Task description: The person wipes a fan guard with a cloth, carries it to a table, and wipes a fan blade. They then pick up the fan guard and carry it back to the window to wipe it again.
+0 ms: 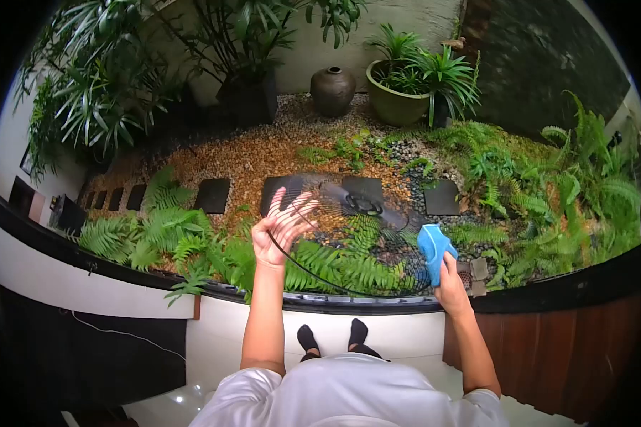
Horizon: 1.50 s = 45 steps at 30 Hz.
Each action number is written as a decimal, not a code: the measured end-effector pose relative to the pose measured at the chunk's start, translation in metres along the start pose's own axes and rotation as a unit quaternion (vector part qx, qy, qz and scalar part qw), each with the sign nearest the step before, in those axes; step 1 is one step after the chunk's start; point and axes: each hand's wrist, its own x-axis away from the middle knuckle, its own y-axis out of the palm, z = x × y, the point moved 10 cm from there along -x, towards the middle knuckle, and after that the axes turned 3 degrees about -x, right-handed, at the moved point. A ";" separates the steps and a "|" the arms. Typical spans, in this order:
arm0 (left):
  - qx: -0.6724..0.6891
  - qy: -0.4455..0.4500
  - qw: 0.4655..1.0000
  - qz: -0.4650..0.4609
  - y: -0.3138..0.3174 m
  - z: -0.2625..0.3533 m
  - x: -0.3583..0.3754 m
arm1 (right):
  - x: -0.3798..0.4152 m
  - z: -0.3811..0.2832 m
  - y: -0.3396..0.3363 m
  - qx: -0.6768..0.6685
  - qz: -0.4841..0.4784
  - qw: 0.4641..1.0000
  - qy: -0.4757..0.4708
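In front of me is a round black wire fan guard [364, 204], its thin rings see-through against the garden and a dark hub at its centre. My left hand [281, 231] grips its left edge, with the thumb at the rim and the fingers stretched behind the wires. A blue cloth [432, 249] is bunched in my right hand [449, 285], fingers closed around it. The cloth is against the guard's right edge. Below, the dark rim [313, 276] curves from hand to hand.
Beyond a black sill [363, 304] lies a garden bed with ferns [157, 231], gravel and square stepping stones [441, 197]. A clay jar [332, 91] and a green planter [397, 96] stand by the back wall. My feet [359, 331] are on white flooring; brown wood panelling [527, 349] is at right.
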 end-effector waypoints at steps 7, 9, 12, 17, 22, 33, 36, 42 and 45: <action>-0.217 -0.001 0.970 -0.111 0.100 -0.050 0.006 | -0.058 -0.012 -0.024 -0.287 0.052 0.954 0.068; -0.253 0.028 0.955 -0.152 0.116 -0.050 0.013 | -0.076 -0.043 -0.026 -0.411 0.052 0.907 0.075; -0.271 0.011 0.948 -0.165 0.128 -0.056 0.022 | -0.106 -0.141 -0.033 -0.182 0.042 0.970 -0.155; -0.239 -0.021 0.951 -0.197 0.138 -0.073 0.052 | -0.158 -0.179 -0.013 -0.178 0.079 0.969 -0.154; -0.309 -0.046 0.941 -0.133 0.119 -0.079 0.076 | -0.265 -0.038 0.013 -0.155 0.251 0.955 -0.009; -0.466 0.086 0.880 0.021 0.072 -0.004 0.078 | -0.125 -0.259 0.029 -0.257 -0.010 0.916 -0.308; -0.409 0.028 0.911 0.049 0.081 -0.017 0.076 | -0.179 -0.253 0.028 -0.206 0.042 0.937 -0.278; -0.357 -0.146 0.917 -0.098 0.079 -0.054 0.097 | -0.349 -0.119 0.084 -0.377 -0.004 0.926 0.007; -0.334 -0.174 0.920 -0.103 0.061 -0.046 0.102 | -0.335 -0.146 0.087 -0.442 0.035 0.893 -0.080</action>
